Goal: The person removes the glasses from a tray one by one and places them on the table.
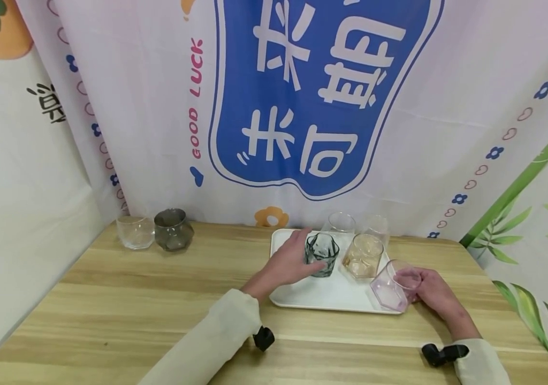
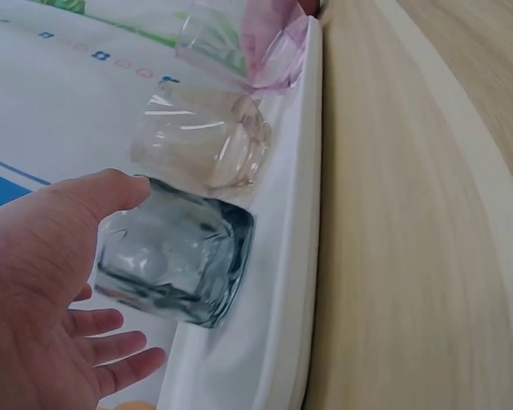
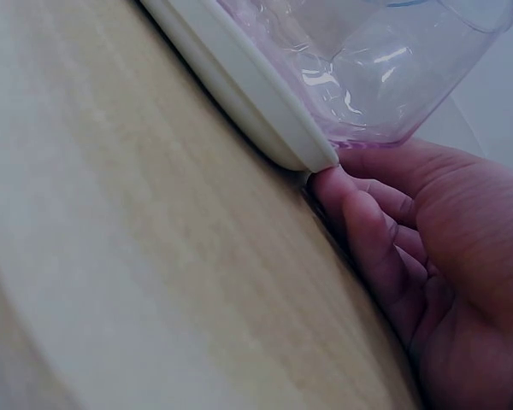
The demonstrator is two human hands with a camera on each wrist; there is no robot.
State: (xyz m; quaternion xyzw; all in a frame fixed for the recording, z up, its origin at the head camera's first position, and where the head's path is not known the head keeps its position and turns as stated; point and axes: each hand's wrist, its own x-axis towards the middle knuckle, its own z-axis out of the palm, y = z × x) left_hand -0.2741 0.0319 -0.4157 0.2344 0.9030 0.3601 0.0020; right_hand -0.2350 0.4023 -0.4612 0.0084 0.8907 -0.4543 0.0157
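Note:
A white tray [image 1: 336, 306] carries several glasses. My left hand [image 1: 293, 259] is beside the blue-grey glass [image 1: 321, 262] near the tray's left end, its fingers spread and its thumb close to the rim. In the left wrist view the thumb [image 2: 115, 190] lies at the upper edge of that glass, the other fingers apart below. At the tray's right front corner, my right hand [image 1: 435, 291] pinches the edge, fingertips [image 3: 329, 184] under the rim, next to the pink glass [image 1: 392, 291]. An amber glass [image 1: 363, 262] stands between the blue-grey and pink ones.
Two clear glasses [image 1: 341, 222] stand at the tray's back. At the table's far left are another clear glass [image 1: 135, 235] and a smoky grey glass [image 1: 174, 232]. A printed cloth [image 1: 158, 107] hangs behind the wooden table [image 1: 158, 321].

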